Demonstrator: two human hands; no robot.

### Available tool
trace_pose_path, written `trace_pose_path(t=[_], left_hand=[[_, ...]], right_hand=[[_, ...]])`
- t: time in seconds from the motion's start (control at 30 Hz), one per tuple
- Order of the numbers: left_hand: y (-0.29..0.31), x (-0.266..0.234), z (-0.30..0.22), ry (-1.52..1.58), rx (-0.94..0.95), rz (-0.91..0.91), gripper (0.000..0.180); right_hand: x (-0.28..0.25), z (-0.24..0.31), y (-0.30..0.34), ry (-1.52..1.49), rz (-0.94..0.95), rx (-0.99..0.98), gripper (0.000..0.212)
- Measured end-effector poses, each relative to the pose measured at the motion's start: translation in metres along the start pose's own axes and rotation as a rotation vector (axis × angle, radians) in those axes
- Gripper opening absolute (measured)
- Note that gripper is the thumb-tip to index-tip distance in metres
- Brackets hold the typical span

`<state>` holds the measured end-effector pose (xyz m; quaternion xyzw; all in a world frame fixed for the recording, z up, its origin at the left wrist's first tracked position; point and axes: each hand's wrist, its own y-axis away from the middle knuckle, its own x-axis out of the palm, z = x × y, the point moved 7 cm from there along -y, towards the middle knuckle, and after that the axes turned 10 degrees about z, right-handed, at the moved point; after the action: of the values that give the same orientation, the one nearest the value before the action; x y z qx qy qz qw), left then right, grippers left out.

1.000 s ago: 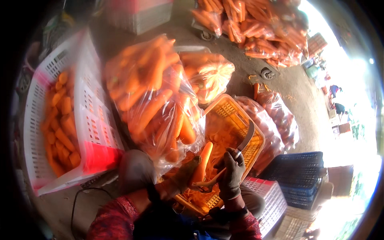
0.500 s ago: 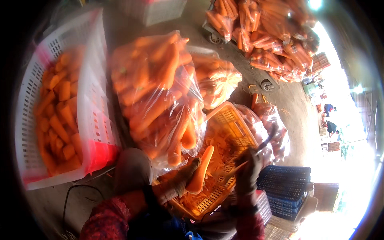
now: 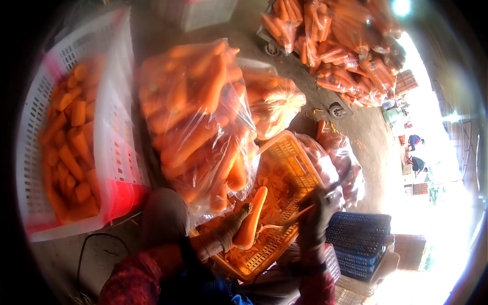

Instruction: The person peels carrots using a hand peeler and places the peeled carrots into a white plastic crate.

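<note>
My gloved left hand (image 3: 231, 229) is closed round the thick lower part of a carrot (image 3: 252, 216), whose narrow end points up. To its right, my gloved right hand (image 3: 314, 216) grips a slim peeler (image 3: 294, 219); motion blurs the tool, and a dark end sticks out above the fist. The peeler is apart from the carrot, with a thin pale strip between them. Under both hands sits a yellow-orange slotted crate (image 3: 305, 158) with carrot peelings (image 3: 274, 178) in it. A large clear bag of carrots (image 3: 198, 122) leans at the crate's left.
On the left stands a white and red crate (image 3: 122, 157) of peeled carrots (image 3: 73, 147). Bagged carrots (image 3: 351, 46) are heaped on a wheeled cart (image 3: 272, 48) at the back right. More filled bags (image 3: 345, 162) stand beyond the yellow-orange crate, and blue crates (image 3: 358, 234) are stacked at right.
The whole view has shifted slightly. My right hand and the peeler have hardly moved, and a thin strip now shows between carrot and tool. My left hand keeps the carrot.
</note>
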<state>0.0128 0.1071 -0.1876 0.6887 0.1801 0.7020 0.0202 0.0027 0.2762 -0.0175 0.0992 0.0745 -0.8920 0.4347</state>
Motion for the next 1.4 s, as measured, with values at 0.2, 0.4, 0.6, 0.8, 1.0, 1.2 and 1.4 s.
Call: trace_pose_path(t=[0.2,0.4,0.6,0.8,1.0,1.2,1.4], left_hand=[[0.020,0.035,-0.008,-0.257,-0.097,0.027,0.038],[0.020,0.054,-0.016,-0.040,-0.112,-0.055,0.034],[-0.003,0.005,0.004,-0.051,-0.026,0.032,0.030],[-0.002,0.016,0.018,-0.266,-0.162,0.105,0.034],[-0.007,0.005,-0.003,-0.170,0.040,0.063,0.035],[0.006,0.013,0.013,-0.299,-0.213,0.197,0.035],[0.022,0.054,-0.018,-0.197,-0.069,-0.106,0.044]], right_hand=[[0.010,-0.025,0.009,-0.011,-0.022,-0.023,0.016],[-0.065,-0.019,-0.023,0.658,-0.157,-0.464,0.010],[0.017,-0.042,0.034,-0.206,0.023,0.121,0.010],[-0.103,-0.070,-0.039,-0.262,-0.493,0.116,0.023],[0.026,-0.024,0.050,-0.308,-0.115,0.365,0.013],[-0.046,-0.034,-0.025,-0.022,-0.318,0.045,0.023],[-0.020,-0.017,0.007,0.119,-0.058,-0.006,0.016]])
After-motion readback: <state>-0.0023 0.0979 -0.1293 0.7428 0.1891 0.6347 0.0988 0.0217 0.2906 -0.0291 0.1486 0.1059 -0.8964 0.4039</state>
